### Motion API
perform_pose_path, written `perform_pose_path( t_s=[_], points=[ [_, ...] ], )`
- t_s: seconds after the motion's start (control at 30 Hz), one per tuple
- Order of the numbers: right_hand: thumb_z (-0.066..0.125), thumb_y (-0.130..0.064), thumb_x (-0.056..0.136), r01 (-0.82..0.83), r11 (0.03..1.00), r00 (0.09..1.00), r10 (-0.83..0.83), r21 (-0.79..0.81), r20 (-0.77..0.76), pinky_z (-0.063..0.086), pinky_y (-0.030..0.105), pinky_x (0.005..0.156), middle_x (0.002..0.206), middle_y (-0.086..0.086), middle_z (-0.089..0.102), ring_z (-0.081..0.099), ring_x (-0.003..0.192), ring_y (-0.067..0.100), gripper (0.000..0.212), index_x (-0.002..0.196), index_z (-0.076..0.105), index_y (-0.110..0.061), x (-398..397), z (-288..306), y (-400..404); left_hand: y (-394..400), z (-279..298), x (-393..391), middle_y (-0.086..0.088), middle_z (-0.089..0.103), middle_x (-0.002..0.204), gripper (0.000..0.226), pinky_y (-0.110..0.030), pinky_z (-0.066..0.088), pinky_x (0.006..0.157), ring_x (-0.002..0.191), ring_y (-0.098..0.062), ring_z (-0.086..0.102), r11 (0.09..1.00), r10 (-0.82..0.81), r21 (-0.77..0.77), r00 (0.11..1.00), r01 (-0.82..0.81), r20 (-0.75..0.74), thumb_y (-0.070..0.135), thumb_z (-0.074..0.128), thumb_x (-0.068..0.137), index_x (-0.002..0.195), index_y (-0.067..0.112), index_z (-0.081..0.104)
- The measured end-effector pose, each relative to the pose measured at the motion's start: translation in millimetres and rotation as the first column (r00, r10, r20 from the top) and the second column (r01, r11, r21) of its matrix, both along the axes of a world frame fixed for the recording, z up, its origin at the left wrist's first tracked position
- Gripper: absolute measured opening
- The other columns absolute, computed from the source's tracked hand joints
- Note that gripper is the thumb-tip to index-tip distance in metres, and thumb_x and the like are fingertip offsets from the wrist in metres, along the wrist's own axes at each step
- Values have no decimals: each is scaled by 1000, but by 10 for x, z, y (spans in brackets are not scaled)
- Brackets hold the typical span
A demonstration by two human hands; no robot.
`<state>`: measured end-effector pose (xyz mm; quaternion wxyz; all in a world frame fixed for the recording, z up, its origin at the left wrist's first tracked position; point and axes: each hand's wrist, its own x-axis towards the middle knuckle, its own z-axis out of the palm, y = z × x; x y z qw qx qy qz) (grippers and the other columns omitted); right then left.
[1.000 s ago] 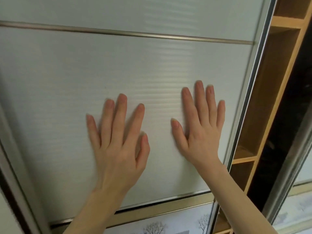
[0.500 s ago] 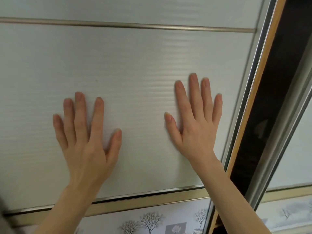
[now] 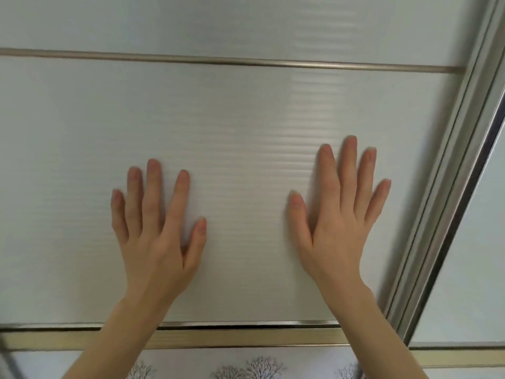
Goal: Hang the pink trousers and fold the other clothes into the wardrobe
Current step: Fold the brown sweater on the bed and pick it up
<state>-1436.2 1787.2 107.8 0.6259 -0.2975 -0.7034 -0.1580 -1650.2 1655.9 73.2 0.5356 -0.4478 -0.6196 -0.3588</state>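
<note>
A frosted white sliding wardrobe door (image 3: 232, 110) fills the head view. My left hand (image 3: 155, 228) presses flat on it at lower centre-left, fingers straight and spread. My right hand (image 3: 338, 214) presses flat on the same panel to the right, fingers also straight. The door's metal edge frame (image 3: 448, 187) runs diagonally at the right and meets the neighbouring door panel (image 3: 475, 255), so the wardrobe's inside is hidden. No trousers or other clothes are in view.
A thin metal strip (image 3: 218, 61) crosses the door near the top. A wider gold-coloured rail (image 3: 246, 339) runs below my hands, and under it lies a panel printed with bare trees (image 3: 259, 367).
The door has slid to the right under both flat hands. The open gap with wooden shelves and dark interior, seen at the right earlier, is now covered.
</note>
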Motion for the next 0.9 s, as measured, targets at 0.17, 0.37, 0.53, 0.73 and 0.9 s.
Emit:
perform_pose_path(
  t_s=[0.17, 0.37, 0.53, 0.73, 0.9],
  points=[
    [43, -50, 106, 66, 997, 998, -65, 33, -14, 7, 68, 123, 170, 13, 17, 8, 159, 36, 68, 162, 28, -14, -31, 2, 47, 45, 0, 3, -25, 23, 168, 62, -65, 15, 125, 156, -48, 20, 1000, 23, -21, 1000, -23, -10, 39, 43, 107, 162, 10, 34],
    [44, -49, 106, 84, 996, 996, -84, 40, -4, 9, 68, 123, 170, 15, 19, 9, 159, 36, 68, 162, 28, -13, -21, -24, 49, 62, -21, 12, -25, 22, 168, 63, -66, 17, 125, 156, -48, 20, 999, 22, -23, 1000, -22, -13, 38, 43, 107, 162, 10, 34],
    [45, -47, 105, 79, 996, 997, -78, 42, -22, 8, 67, 123, 170, 15, 19, 9, 159, 35, 68, 162, 27, -14, -1, -43, 39, 44, -7, 35, -23, 24, 168, 62, -65, 18, 125, 156, -47, 21, 1000, -1, -23, 1000, 1, -23, 39, 45, 107, 162, 13, 34],
    [54, -36, 102, 24, 997, 999, -21, 79, -38, 18, 64, 121, 167, 20, 28, 18, 158, 36, 62, 157, 40, -11, -100, -270, -65, -279, 124, 91, -19, 29, 168, 57, -62, 26, 123, 158, -39, 23, 989, -17, -147, 1000, 19, 20, 33, 54, 104, 157, 14, 43],
    [49, -33, 104, -192, 967, 981, 192, 167, 19, 22, 58, 121, 162, 19, 37, 25, 157, 30, 61, 157, 39, -4, -213, -375, -126, -533, 247, 192, -15, 28, 169, 56, -60, 26, 124, 159, -32, 21, 967, 69, -247, 996, -53, 53, 34, 45, 110, 160, 10, 35]
  ],
)
